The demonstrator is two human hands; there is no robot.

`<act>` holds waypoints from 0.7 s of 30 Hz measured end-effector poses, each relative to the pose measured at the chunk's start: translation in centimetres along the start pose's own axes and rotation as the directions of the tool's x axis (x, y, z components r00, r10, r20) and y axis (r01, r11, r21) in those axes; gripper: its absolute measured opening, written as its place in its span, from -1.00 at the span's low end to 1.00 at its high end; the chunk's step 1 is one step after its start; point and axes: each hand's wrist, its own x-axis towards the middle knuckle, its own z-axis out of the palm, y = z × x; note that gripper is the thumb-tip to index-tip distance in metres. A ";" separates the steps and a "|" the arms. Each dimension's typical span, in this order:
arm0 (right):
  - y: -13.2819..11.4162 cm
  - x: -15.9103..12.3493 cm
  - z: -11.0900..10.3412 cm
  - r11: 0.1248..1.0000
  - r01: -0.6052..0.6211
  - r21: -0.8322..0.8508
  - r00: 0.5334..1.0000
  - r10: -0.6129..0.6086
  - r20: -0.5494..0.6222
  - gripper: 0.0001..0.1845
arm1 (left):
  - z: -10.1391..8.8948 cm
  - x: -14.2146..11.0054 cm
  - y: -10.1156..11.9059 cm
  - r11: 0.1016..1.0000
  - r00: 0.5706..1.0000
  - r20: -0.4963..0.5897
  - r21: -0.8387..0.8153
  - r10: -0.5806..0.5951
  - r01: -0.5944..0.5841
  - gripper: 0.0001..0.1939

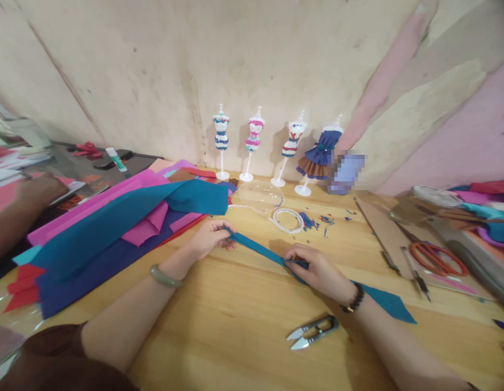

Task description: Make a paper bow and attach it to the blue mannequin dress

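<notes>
A narrow teal fabric strip (257, 248) stretches above the wooden table between my two hands. My left hand (213, 238) pinches its far left end, fingers closed. Further along, my right hand (311, 266) grips the strip between thumb and fingers. Past that hand, a wider teal fabric piece (390, 301) lies on the table under my right wrist; my hand hides where it meets the strip. Thread snips (312, 331) rest below my right hand, blades pointing left, held by neither hand.
At left lies a pile of coloured fabric (113, 228). Several small dress forms (221, 136) stand along the wall, one wearing a blue and brown dress (323, 152). A white coil (287, 220) and fabric scraps (311, 221) lie ahead. Another person's hand (42, 190) is at far left.
</notes>
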 end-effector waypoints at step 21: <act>0.8 -0.1 -1.6 0.881 -0.278 0.382 0.961 0.250 0.122 -0.73 | -0.6 -0.2 0.0 0.995 0.983 0.179 -0.096 0.030 -0.013 -0.70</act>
